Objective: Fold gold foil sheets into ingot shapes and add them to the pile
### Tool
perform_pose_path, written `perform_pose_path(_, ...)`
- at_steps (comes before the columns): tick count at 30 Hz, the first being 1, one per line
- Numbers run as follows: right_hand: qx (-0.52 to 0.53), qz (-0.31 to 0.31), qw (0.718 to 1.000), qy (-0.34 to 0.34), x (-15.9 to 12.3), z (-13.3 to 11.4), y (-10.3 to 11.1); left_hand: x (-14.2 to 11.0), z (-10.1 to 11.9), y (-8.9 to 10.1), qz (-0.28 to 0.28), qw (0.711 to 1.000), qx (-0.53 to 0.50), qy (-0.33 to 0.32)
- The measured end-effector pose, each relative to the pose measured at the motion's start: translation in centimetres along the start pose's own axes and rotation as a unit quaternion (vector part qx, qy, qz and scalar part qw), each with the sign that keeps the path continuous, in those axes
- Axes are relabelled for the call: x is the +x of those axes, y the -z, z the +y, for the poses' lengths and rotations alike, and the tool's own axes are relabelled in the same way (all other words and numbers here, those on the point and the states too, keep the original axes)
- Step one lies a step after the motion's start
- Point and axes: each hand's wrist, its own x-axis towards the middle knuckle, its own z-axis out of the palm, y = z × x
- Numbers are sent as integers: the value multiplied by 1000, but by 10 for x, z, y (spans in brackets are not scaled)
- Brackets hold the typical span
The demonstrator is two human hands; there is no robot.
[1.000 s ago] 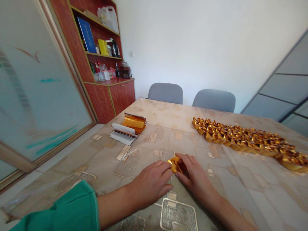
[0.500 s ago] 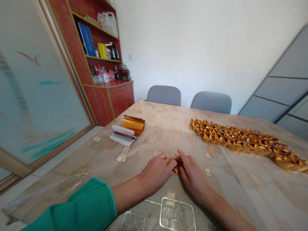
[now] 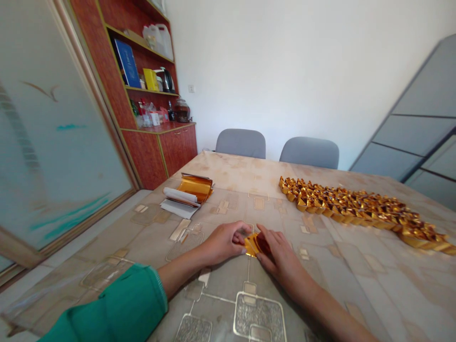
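Observation:
A small piece of gold foil paper [image 3: 251,245], partly folded, sits between my two hands just above or on the patterned tablecloth [image 3: 228,280]. My left hand [image 3: 225,243] pinches its left edge, thumb and fingers curled together. Around its right side my right hand [image 3: 276,249] is closed, with the thumb at the near edge and the fingers over the far one. Part of the foil is hidden behind the right fingers. Off to the left lies a curled stack of gold foil sheets [image 3: 196,188] with white backing.
Rows of folded gold foil pieces [image 3: 349,202] stand packed together on the table's right side. Two grey chairs [image 3: 241,143] are behind the far edge. A red-brown cabinet [image 3: 160,152] with shelves and a frosted sliding door [image 3: 60,142] are at the left.
Half a second ago my hands covered most of the foil; now they are slightly apart and more of it shows. My left fingers have curled into a pinch. The view has shifted slightly.

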Motion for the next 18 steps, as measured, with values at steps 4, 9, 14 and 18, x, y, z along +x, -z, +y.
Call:
perform_pose_path(4, 48, -10, 999, 15, 4, -1, 12, -2, 0, -5, 45, 999, -6, -18)
perform_pose_path(9, 8, 10, 1000, -19, 16, 9, 15, -5, 0, -9, 67, 995, 13, -71)
perform_pose_path(14, -3, 10, 999, -33, 22, 17, 12, -6, 0, -7, 68, 992, 29, -103)
perform_pose_path(18, 17, 16, 999, -46, 23, 16, 13, -7, 1, -6, 95, 987, 64, -112)
